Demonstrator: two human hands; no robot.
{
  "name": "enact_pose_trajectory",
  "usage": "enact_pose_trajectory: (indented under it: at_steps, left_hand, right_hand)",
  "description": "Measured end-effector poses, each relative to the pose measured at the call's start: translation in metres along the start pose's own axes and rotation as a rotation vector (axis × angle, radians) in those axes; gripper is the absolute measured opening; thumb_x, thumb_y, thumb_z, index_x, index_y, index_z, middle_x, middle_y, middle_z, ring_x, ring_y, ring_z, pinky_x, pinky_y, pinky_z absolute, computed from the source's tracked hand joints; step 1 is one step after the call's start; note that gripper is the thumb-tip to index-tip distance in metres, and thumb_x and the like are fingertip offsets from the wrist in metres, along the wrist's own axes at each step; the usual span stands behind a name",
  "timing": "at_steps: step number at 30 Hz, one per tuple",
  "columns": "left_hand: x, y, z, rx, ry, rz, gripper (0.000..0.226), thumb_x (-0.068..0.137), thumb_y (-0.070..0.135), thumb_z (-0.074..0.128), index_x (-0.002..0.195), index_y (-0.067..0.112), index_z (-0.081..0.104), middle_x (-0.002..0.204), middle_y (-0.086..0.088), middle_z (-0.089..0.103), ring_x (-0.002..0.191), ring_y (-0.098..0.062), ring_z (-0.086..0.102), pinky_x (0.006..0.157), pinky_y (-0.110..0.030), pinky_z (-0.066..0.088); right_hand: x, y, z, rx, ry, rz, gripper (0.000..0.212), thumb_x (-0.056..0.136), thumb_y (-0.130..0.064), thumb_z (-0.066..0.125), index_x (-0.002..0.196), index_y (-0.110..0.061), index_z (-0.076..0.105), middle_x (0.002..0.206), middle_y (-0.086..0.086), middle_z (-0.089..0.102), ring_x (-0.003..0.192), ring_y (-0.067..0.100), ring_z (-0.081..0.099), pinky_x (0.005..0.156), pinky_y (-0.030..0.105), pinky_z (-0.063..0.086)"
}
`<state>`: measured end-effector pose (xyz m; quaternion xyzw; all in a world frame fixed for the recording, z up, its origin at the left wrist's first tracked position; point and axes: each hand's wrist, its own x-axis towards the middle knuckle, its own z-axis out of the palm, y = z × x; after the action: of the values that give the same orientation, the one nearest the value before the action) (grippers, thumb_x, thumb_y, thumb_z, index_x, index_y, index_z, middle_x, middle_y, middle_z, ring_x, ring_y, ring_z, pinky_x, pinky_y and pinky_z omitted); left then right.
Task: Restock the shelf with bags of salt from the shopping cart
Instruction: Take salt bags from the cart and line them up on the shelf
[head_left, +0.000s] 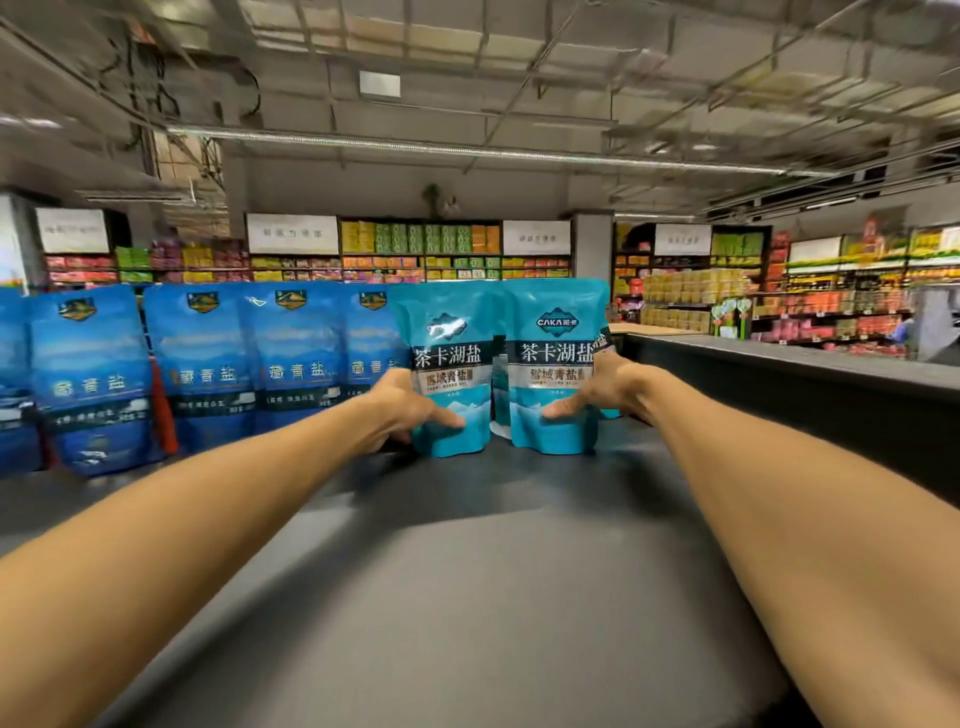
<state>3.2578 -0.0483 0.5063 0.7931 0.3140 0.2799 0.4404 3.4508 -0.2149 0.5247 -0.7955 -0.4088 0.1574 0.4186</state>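
Two teal bags of salt were stood upright side by side near the back of the dark shelf (467, 545), labels turned to the front — presumably so that they would face the aisle like the row of darker blue salt bags (208, 364) lined up just to their left. More teal bags could be made out behind the front pair, so a stack in depth seemed to be in the making.

The left teal bag (452, 374) was gripped at its outer edge by the left hand (405, 405), the thumb laid across the lower front and the fingers hidden behind. The right teal bag (553, 374) was clasped the same way by the right hand (602, 389) — thumb in front, fingers round the side. The hands were thus kept apart, one bag in each, apparently to square both up at once. The shopping cart was not in view.
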Motion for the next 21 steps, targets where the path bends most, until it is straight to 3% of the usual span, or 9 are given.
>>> enact_pose_trajectory:
  at_steps: [2,4,7,9,14,16,19,21]
  left_hand:
    - [0.0,-0.006,0.003,0.041,-0.018,0.0,0.05,0.057,0.008,0.093,0.101,0.012,0.07,0.108,-0.006,0.072,0.081,-0.013,0.07,0.079,-0.025,0.057]
    - [0.001,-0.006,0.004,0.09,-0.005,-0.025,0.061,0.055,0.015,0.095,0.11,0.008,0.067,0.108,-0.007,0.072,0.089,-0.019,0.068,0.083,-0.03,0.056]
    - [0.001,-0.001,0.008,0.133,-0.006,-0.068,0.058,0.06,0.02,0.093,0.109,0.011,0.064,0.097,-0.009,0.073,0.068,-0.017,0.064,0.052,-0.028,0.055]
    - [0.002,0.0,0.011,0.113,-0.012,-0.088,0.057,0.062,0.016,0.093,0.111,0.011,0.063,0.095,-0.012,0.072,0.059,-0.016,0.062,0.046,-0.029,0.057]
    - [0.001,0.001,0.012,0.105,-0.004,-0.093,0.068,0.06,0.017,0.094,0.117,0.007,0.058,0.103,-0.015,0.069,0.067,-0.022,0.068,0.052,-0.037,0.061]
    - [-0.005,0.002,0.014,0.129,0.007,-0.086,0.069,0.06,0.016,0.093,0.117,0.006,0.055,0.109,-0.014,0.066,0.076,-0.024,0.069,0.057,-0.038,0.062]
    - [-0.019,0.007,0.013,0.161,0.005,-0.085,0.07,0.06,0.009,0.092,0.117,0.006,0.053,0.117,-0.015,0.062,0.092,-0.029,0.069,0.071,-0.042,0.062]
    - [-0.031,0.014,0.012,0.206,0.012,-0.098,0.085,0.067,0.008,0.088,0.135,0.003,0.038,0.124,-0.018,0.058,0.1,-0.032,0.067,0.07,-0.04,0.061]
  right_hand:
    - [0.002,-0.001,-0.002,-0.064,-0.019,0.017,0.09,0.049,-0.026,0.096,0.128,-0.011,0.056,0.128,0.008,0.063,0.124,0.032,0.054,0.112,0.05,0.039]
    - [0.005,-0.004,0.0,-0.05,0.01,0.053,0.092,0.043,-0.025,0.096,0.124,-0.009,0.057,0.126,0.011,0.064,0.121,0.034,0.056,0.108,0.051,0.043]
    - [0.013,-0.003,0.009,-0.048,0.09,0.057,0.085,0.047,-0.023,0.096,0.122,-0.006,0.058,0.121,0.011,0.065,0.115,0.035,0.06,0.098,0.049,0.051]
    - [0.022,0.003,0.015,-0.074,0.166,0.04,0.072,0.059,-0.027,0.094,0.118,-0.005,0.061,0.118,0.016,0.066,0.109,0.036,0.065,0.084,0.041,0.058]
    - [0.028,0.015,0.02,-0.063,0.226,0.052,0.046,0.061,-0.035,0.091,0.091,-0.013,0.063,0.113,0.017,0.068,0.097,0.031,0.069,0.065,0.03,0.055]
    - [0.024,0.014,0.022,-0.056,0.192,0.094,0.049,0.065,-0.03,0.09,0.099,-0.009,0.063,0.115,0.017,0.067,0.097,0.03,0.068,0.063,0.028,0.053]
    - [0.011,0.01,0.023,0.01,0.112,0.193,0.048,0.069,-0.019,0.089,0.1,-0.014,0.053,0.118,0.009,0.062,0.106,0.029,0.06,0.083,0.036,0.053]
    - [-0.003,0.008,0.016,-0.061,0.087,0.176,0.049,0.071,-0.022,0.088,0.105,-0.017,0.053,0.118,0.004,0.06,0.101,0.024,0.06,0.068,0.033,0.051]
